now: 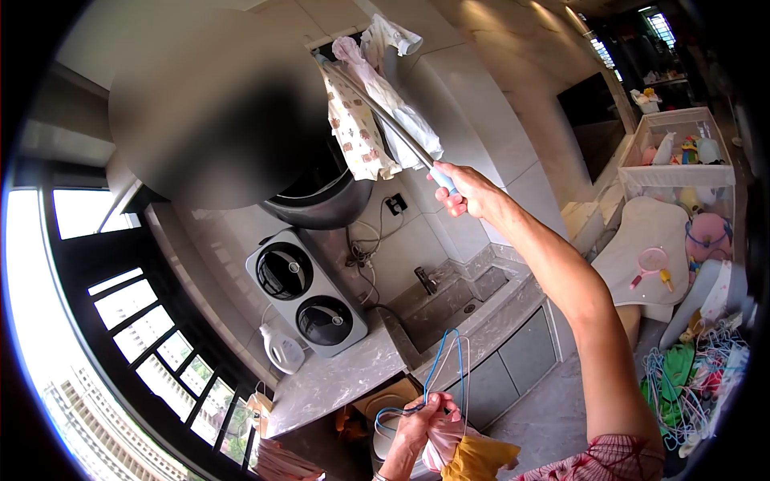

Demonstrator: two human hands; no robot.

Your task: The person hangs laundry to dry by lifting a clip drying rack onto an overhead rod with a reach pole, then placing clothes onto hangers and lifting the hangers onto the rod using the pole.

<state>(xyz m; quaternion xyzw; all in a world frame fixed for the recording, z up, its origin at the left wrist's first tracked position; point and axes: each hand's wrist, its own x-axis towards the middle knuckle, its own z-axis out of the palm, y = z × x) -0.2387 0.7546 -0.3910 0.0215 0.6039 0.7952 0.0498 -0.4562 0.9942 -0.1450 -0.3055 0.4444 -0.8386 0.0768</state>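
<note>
My right hand (468, 189), raised on an outstretched arm, is closed around the light blue grip of a metal pole (397, 128). The pole slants up to the hanging clothes: a cream patterned garment (351, 120), a pale pink one (393, 100) and a white one (391, 38). Low in the view, my left hand (411, 433) is closed on thin wire hangers (437, 361), blue and whitish. Pink cloth (443, 437) and a mustard-yellow cloth (479, 458) hang down beside that hand. Whether the pole's far end hooks a hanger, I cannot tell.
A grey machine with two round black doors (306, 290) stands on the stone counter, near a white detergent bottle (282, 349) and a sink (449, 311). Windows line the left. On the right are a tangled hanger pile (690, 381), a small table (634, 248) and a toy bin (675, 176).
</note>
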